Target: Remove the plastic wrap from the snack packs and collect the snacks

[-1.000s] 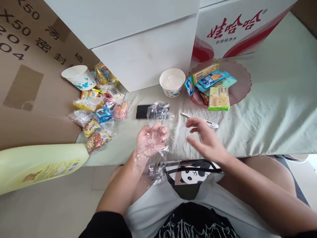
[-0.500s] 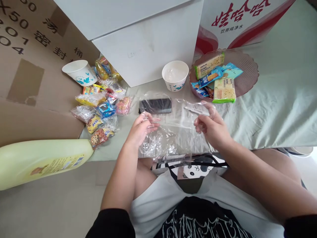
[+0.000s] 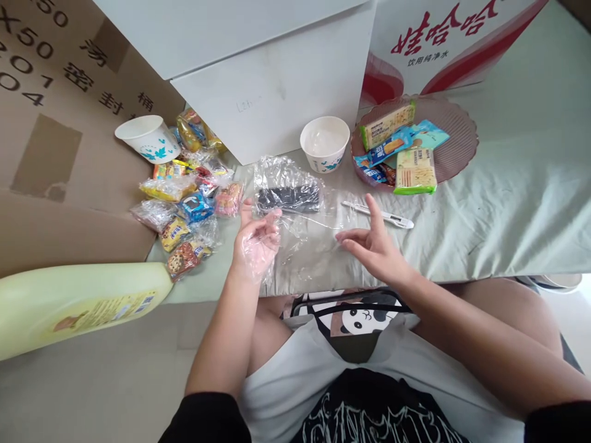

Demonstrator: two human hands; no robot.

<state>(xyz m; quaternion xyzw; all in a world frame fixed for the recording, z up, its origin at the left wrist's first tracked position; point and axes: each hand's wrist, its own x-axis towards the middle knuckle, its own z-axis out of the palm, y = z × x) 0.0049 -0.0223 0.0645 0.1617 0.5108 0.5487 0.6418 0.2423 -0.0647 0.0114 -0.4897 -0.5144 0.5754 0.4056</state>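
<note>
Film (image 3: 295, 232), clear, spans between left hand (image 3: 257, 246) and right hand (image 3: 339, 237), partly over phone (image 3: 290, 199); left loosely curled, film over palm; right fingertips at film edge, pinch unclear.

- Soft, even daylight of middling brightness; the floor (image 3: 580, 320) at far right is nearly washed out.
- Broken white glints cover the clear plastic film (image 3: 284, 172) — its edges are hard to trace.
- Shallow shadows mark the folds of the cloth (image 3: 498, 215).
- Wide-angle stretching at the edges, plainest in the yellow bottle (image 3: 83, 307) — its small print is illegible.
</note>
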